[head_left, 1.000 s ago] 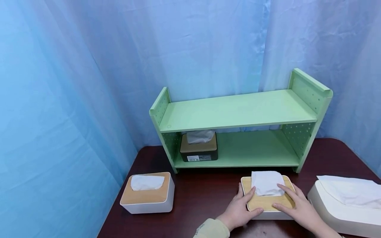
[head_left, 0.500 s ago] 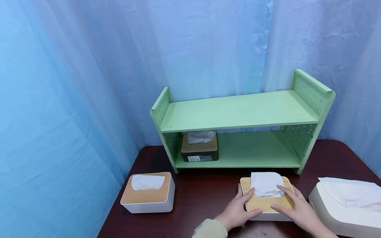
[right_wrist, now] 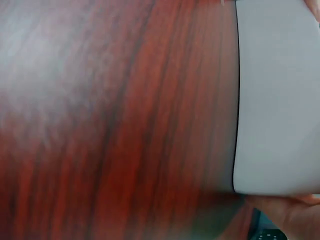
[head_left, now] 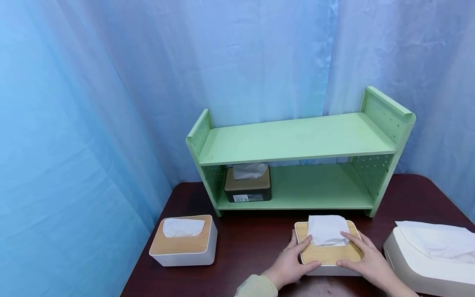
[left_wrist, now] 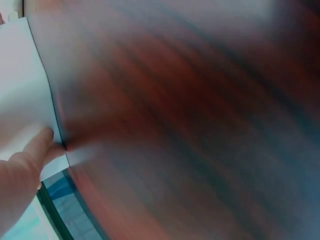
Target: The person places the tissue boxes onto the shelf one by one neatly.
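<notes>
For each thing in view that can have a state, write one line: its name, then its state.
Middle tissue box: lidded, tissue out, gripped by both hands.
Left hand: grips its left side.
Right hand: grips its right side.
Left tissue box: lidded, untouched.
Dark tissue box: on lower shelf.
Green shelf: top bare.

Open tabletop (head_left: 256,243) is left between the white box (head_left: 184,241) and the held box (head_left: 328,248). The right side is blocked by the long tissue box (head_left: 430,255); behind, the green shelf (head_left: 297,156) stands close.

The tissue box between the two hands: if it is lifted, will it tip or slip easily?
Probably not tip: the tissue box is low and wide. Its white sides look smooth, so the left hand and right hand may need a firm grip. The tissue is floppy.
</notes>
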Motion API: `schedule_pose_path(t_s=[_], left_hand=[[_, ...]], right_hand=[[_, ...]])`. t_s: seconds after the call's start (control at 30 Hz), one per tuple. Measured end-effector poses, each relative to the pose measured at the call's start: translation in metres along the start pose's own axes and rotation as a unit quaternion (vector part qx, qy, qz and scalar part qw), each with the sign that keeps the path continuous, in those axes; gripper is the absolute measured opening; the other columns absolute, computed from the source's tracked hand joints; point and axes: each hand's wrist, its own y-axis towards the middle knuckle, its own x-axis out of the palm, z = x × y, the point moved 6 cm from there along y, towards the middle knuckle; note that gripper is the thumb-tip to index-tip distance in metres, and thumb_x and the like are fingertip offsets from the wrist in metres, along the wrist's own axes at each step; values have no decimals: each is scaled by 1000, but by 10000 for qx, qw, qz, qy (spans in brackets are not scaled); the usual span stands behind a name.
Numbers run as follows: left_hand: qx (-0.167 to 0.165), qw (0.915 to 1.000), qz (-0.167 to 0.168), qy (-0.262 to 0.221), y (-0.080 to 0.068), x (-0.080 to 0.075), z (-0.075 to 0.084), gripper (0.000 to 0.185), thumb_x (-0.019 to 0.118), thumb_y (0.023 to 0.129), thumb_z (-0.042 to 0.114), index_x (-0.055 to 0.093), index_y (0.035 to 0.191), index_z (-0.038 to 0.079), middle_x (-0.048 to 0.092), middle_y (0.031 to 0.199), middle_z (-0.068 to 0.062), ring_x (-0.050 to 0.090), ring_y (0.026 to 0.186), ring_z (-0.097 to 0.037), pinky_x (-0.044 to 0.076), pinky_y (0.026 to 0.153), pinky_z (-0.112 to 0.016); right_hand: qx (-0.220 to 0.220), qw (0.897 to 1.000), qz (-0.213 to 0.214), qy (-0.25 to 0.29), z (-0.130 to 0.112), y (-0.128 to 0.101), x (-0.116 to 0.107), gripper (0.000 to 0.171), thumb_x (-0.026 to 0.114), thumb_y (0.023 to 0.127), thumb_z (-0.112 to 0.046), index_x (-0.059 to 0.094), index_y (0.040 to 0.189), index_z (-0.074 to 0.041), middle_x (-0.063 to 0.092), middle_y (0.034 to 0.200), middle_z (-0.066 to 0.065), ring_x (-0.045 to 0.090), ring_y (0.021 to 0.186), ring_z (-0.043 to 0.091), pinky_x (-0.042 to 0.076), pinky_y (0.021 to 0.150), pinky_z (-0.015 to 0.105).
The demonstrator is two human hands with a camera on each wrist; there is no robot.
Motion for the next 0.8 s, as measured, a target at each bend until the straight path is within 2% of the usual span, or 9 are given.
schedule_pose_path(t_s=[0.13, 0.23, 0.37, 0.5, 0.63, 0.67, 0.8], left_hand=[[-2, 9998, 114, 191, -3, -7, -3, 69, 69, 81, 50, 43, 142, 31, 26, 151, -26, 46, 129, -34, 44, 99, -32], [-78, 9995, 5, 298, -5, -10, -3, 71, 68, 80, 53, 42, 142, 31, 26, 151, -26, 46, 129, -34, 44, 99, -33], [-117, 9990, -178, 395, -8, -12, -4, 75, 71, 78, 53, 41, 143, 30, 25, 150, -29, 45, 129, -35, 44, 99, -32], [21, 9973, -291, 681, -8, -14, -5, 85, 76, 73, 52, 38, 145, 29, 24, 148, -33, 47, 126, -37, 45, 97, -32], [123, 9963, -184, 834, -7, -15, -5, 87, 79, 71, 48, 39, 145, 27, 27, 146, -35, 51, 121, -41, 47, 95, -34], [119, 9964, -139, 825, -7, -16, -5, 86, 79, 71, 47, 40, 145, 27, 28, 146, -35, 51, 120, -42, 47, 95, -35], [53, 9972, -28, 741, -8, -19, -7, 83, 81, 71, 43, 43, 143, 27, 28, 146, -35, 52, 118, -43, 48, 93, -38]], right_hand=[[-536, 9985, 73, 100, -6, 0, 0, 91, 89, 55, -35, 51, 131, -3, 28, 138, 43, 42, 116, 57, 41, 83, 62], [-789, 9968, 126, -16, -10, -1, 0, 95, 90, 50, -38, 52, 132, -8, 31, 138, 42, 44, 116, 54, 44, 82, 56], [-818, 9964, 106, -196, -12, -1, 2, 94, 90, 49, -41, 54, 130, -9, 34, 137, 41, 46, 117, 51, 46, 80, 50], [-821, 9963, 131, -211, -13, -1, 6, 94, 90, 49, -40, 55, 129, -7, 33, 137, 42, 47, 116, 52, 46, 80, 53], [-717, 9971, 176, -190, -15, -1, 7, 94, 91, 48, -41, 55, 129, -7, 33, 139, 40, 45, 118, 51, 44, 82, 53], [-672, 9974, 194, -170, -16, 0, 7, 94, 90, 48, -41, 56, 129, -8, 33, 140, 38, 44, 120, 50, 44, 83, 50], [-644, 9976, 233, -52, -19, 1, 8, 94, 90, 48, -41, 56, 129, -8, 32, 142, 37, 41, 122, 50, 42, 86, 50]])
